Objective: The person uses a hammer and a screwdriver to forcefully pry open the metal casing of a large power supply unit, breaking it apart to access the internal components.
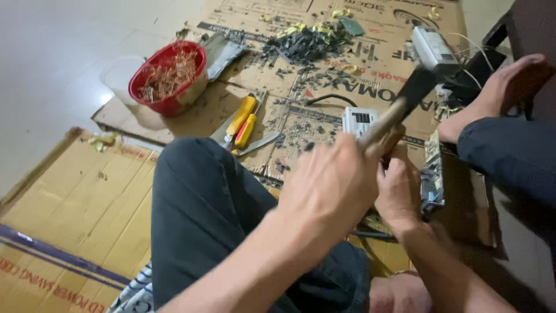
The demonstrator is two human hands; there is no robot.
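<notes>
Sitting on the floor, on flat brown cardboard, one knee in dark trousers up in front. Left hand shut tight around the wooden handle of a hammer — dark metal head up and away from the hand, a bit blurry. Right hand just beside the left, lower down, fingers curled on something small; hard to tell what. Close by the right hand, on its outer side, a broken grey part lying on the cardboard. Just past both hands, a small white box with a dark screen, with lots of dark broken bits spread around and piled further off. Off to the left of the hands, two yellow-handled tools lying side by side. Further away on that side, a red bowl full of thin coppery wire scraps, a clear tub just beside it. Up to the right of the hands, a bare foot resting — near the hammer head, by a white box with wires.
</notes>
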